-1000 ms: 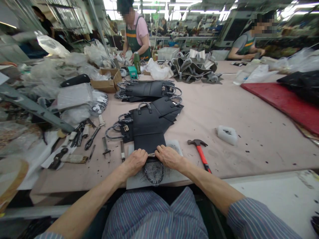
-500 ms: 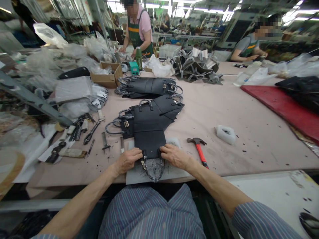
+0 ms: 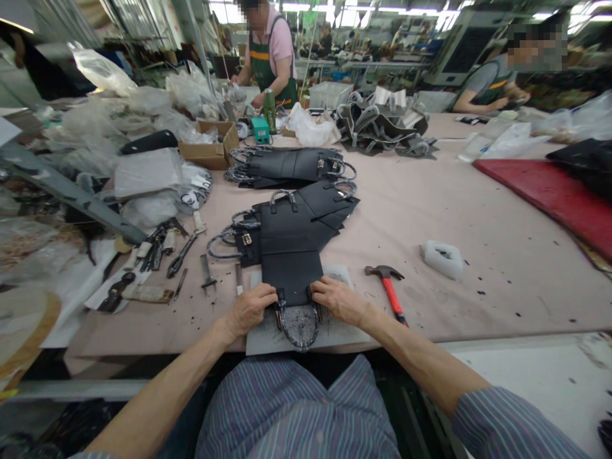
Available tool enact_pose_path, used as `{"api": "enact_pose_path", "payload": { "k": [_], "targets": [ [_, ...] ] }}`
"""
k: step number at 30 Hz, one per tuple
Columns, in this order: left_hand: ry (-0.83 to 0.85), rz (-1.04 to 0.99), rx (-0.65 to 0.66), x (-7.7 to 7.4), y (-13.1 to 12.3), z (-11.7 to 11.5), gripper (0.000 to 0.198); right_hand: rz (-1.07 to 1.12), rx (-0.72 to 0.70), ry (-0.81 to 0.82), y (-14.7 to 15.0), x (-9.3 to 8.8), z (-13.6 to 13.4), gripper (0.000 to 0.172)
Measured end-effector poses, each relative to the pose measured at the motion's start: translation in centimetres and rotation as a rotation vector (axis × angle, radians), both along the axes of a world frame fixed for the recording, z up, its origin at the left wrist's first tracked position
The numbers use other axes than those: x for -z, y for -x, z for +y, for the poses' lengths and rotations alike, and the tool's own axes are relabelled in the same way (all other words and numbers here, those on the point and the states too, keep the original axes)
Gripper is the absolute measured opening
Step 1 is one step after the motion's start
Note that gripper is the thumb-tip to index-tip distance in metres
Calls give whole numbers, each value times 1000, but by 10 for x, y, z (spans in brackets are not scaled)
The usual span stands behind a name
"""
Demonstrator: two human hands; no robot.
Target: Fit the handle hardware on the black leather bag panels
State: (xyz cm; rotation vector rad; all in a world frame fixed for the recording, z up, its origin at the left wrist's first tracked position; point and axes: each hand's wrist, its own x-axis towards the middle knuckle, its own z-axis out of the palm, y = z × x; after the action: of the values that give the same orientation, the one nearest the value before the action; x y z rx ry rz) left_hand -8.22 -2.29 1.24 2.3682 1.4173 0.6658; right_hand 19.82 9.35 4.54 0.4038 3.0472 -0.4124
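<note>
Now the hands (image 3: 251, 308) (image 3: 338, 299) sit farther apart, apparently pinching the black panel (image 3: 292, 273)

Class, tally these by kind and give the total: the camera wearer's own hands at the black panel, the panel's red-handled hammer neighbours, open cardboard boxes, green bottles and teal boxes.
Hands at the black panel: 2 (left hand, right hand)
Red-handled hammer: 1
Open cardboard box: 1
Green bottle: 1
Teal box: 1
Total: 6

Had both bare forearms (image 3: 165, 386) angled in toward the black bag panel (image 3: 292, 271), left hand (image 3: 252, 307) at its near-left corner, right hand (image 3: 340, 299) at the near-right, fingers (image 3: 268, 291) bent, pretty much mirrored.
</note>
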Motion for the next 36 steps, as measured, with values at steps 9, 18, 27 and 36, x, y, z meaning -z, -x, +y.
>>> {"api": "enact_pose_path", "payload": {
  "k": [9,18,27,36],
  "targets": [
    [-20,-61,-777,10,19,-28,32,543,566,30,-19,61,-38,44],
    [603,195,-988,-17,52,17,31,620,675,71,-2,64,-54,36],
    [774,160,-965,-14,56,40,21,605,709,89,0,55,-58,38],
    [952,-1155,-933,-26,45,-15,14,588,725,87,1,53,-58,38]
  ]
}}
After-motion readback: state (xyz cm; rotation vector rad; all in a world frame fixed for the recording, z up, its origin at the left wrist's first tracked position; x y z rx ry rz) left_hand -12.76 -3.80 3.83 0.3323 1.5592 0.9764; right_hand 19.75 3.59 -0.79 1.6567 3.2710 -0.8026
